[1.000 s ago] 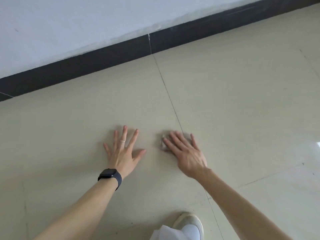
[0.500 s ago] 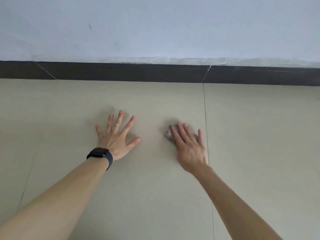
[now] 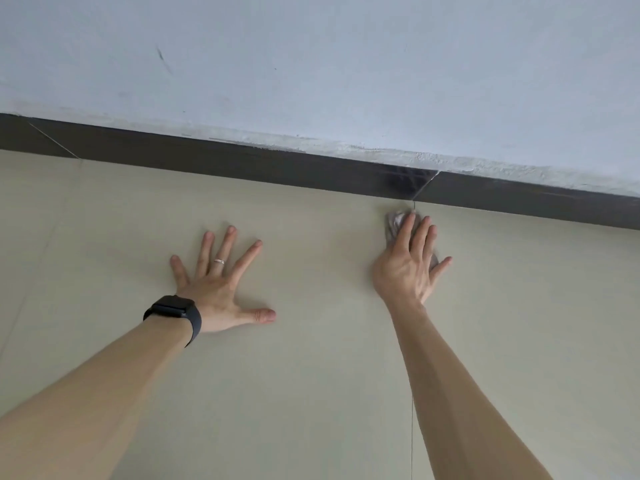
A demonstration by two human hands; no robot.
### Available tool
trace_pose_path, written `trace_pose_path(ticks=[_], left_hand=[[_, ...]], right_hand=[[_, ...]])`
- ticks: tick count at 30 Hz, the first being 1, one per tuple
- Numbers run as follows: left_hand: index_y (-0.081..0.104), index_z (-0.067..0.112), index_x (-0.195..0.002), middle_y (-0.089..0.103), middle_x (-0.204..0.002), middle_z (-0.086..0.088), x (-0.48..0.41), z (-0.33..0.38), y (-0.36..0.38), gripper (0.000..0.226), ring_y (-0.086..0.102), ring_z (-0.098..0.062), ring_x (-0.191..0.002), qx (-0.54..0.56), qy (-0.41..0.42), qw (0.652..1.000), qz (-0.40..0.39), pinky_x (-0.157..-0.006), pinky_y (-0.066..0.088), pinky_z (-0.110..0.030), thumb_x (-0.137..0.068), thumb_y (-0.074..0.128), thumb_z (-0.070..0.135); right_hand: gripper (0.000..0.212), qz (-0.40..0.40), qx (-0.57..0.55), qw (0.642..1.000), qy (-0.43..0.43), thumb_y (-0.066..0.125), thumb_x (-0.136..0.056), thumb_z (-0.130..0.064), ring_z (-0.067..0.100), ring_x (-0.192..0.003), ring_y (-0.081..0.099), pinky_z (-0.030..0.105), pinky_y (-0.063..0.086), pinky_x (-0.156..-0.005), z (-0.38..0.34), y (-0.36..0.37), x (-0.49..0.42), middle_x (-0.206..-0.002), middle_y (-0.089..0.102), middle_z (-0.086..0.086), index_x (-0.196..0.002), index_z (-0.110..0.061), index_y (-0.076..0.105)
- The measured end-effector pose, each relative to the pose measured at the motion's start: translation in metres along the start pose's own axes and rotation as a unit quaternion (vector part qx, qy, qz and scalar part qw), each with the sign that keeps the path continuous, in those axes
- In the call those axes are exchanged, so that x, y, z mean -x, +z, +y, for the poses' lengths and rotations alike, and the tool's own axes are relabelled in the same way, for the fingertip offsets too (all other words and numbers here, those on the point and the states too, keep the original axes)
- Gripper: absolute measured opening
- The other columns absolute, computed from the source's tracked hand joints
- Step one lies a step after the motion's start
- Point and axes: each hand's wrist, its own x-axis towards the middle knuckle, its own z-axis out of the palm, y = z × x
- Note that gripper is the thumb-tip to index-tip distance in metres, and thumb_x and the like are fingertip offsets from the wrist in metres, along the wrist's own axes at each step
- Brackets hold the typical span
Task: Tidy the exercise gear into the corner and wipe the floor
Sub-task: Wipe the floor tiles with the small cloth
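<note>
My right hand point(image 3: 407, 263) lies flat on a small crumpled greyish wipe point(image 3: 394, 223) and presses it against the beige tiled floor point(image 3: 311, 393), close to the dark skirting board. Only the wipe's far edge and a bit by the little finger show; the rest is under my palm. My left hand point(image 3: 218, 285) rests flat on the floor to the left with its fingers spread wide and nothing in it. It wears a ring, and a black watch sits on the wrist. No exercise gear is in view.
A dark skirting board point(image 3: 277, 168) runs along the foot of a white wall point(image 3: 311, 64) just beyond my hands. A thin tile joint point(image 3: 412, 445) runs back from the right hand toward me.
My right hand has pushed the wipe forward and to the right, up to the skirting board. The left hand has stayed planted on the floor. The view has come closer to the wall.
</note>
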Motion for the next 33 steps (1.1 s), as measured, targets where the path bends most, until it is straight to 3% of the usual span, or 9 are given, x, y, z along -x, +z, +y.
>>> trace_pose_path(ticks=[4,7,10,15,17,21,24,29,33], left_hand=[[-0.037,0.062,-0.132,-0.057,-0.139,0.016,-0.003,-0.002,0.001,0.121,-0.050,-0.020,-0.134,0.004,0.003,1.000,0.002,-0.108,-0.009,-0.073,-0.048,0.040,0.103],[-0.037,0.061,-0.133,-0.057,-0.140,0.015,-0.003,-0.003,0.000,0.121,-0.050,-0.020,-0.133,0.008,0.006,1.000,-0.008,-0.108,-0.010,-0.074,-0.050,0.042,0.101],[-0.037,0.061,-0.133,-0.058,-0.139,0.015,-0.003,-0.005,-0.003,0.121,-0.052,-0.021,-0.132,0.013,0.010,1.000,-0.015,-0.108,-0.011,-0.074,-0.052,0.043,0.100],[-0.035,0.061,-0.134,-0.057,-0.140,0.014,-0.004,-0.006,-0.003,0.120,-0.052,-0.020,-0.132,0.020,0.020,1.000,-0.013,-0.106,-0.013,-0.074,-0.054,0.046,0.098],[-0.034,0.061,-0.135,-0.056,-0.141,0.015,-0.004,-0.008,-0.002,0.120,-0.052,-0.020,-0.132,0.025,0.021,0.999,-0.009,-0.106,-0.014,-0.074,-0.055,0.047,0.097],[-0.033,0.061,-0.136,-0.056,-0.141,0.015,-0.005,-0.009,0.000,0.119,-0.052,-0.020,-0.131,0.033,0.024,0.999,-0.001,-0.106,-0.014,-0.074,-0.056,0.049,0.096],[-0.032,0.060,-0.137,-0.056,-0.141,0.015,-0.005,-0.010,0.001,0.119,-0.052,-0.021,-0.132,0.035,0.031,0.999,0.001,-0.105,-0.014,-0.075,-0.057,0.048,0.096],[-0.033,0.060,-0.136,-0.056,-0.141,0.014,-0.006,-0.010,0.002,0.119,-0.051,-0.023,-0.133,0.035,0.037,0.999,0.003,-0.104,-0.015,-0.076,-0.058,0.049,0.095],[-0.036,0.058,-0.136,-0.057,-0.141,0.012,-0.006,-0.010,0.000,0.116,-0.050,-0.026,-0.134,0.023,0.048,0.999,-0.005,-0.102,-0.016,-0.076,-0.060,0.043,0.097]], right_hand=[[0.078,0.000,-0.040,0.997,0.070,0.031,-0.089,-0.009,0.019,-0.153,-0.011,0.066,-0.005,-0.116,-0.059,0.008,-0.015,-0.167,-0.008,0.006,-0.159,-0.017,-0.004],[0.075,-0.022,0.000,0.991,-0.131,0.031,-0.092,-0.012,0.016,-0.153,-0.009,0.060,-0.011,-0.117,-0.080,0.023,0.024,-0.166,-0.008,0.000,-0.159,-0.020,-0.002],[0.070,-0.044,0.044,0.952,-0.300,0.037,-0.095,-0.015,0.014,-0.153,-0.001,0.062,-0.001,-0.120,-0.064,0.028,0.021,-0.167,0.003,-0.004,-0.159,-0.024,0.008],[0.076,0.034,-0.010,0.999,-0.007,0.039,-0.091,-0.011,0.019,-0.153,-0.007,0.058,-0.007,-0.119,-0.073,0.026,0.006,-0.167,0.000,0.004,-0.159,-0.022,0.007],[0.079,0.011,-0.054,0.998,0.040,0.036,-0.089,-0.009,0.018,-0.153,-0.010,0.061,-0.005,-0.119,-0.111,0.029,0.014,-0.167,-0.003,0.006,-0.159,-0.018,0.001],[0.073,-0.015,-0.028,0.990,-0.141,0.037,-0.093,-0.009,0.015,-0.153,-0.004,0.057,-0.007,-0.118,-0.110,0.035,0.026,-0.167,0.003,0.000,-0.159,-0.019,0.007],[0.069,-0.045,0.043,0.944,-0.324,0.045,-0.095,-0.009,0.014,-0.153,0.008,0.059,0.007,-0.121,-0.067,0.029,0.011,-0.165,0.015,-0.005,-0.158,-0.023,0.019],[0.076,-0.030,0.026,0.991,-0.129,0.035,-0.090,-0.002,0.017,-0.153,-0.003,0.059,-0.006,-0.119,-0.053,0.013,0.006,-0.166,0.010,-0.008,-0.159,-0.026,0.012],[0.075,-0.014,-0.013,0.990,-0.137,0.036,-0.089,-0.001,0.018,-0.154,0.001,0.059,-0.001,-0.120,-0.054,0.021,0.076,-0.165,0.015,-0.006,-0.158,-0.027,0.020]])
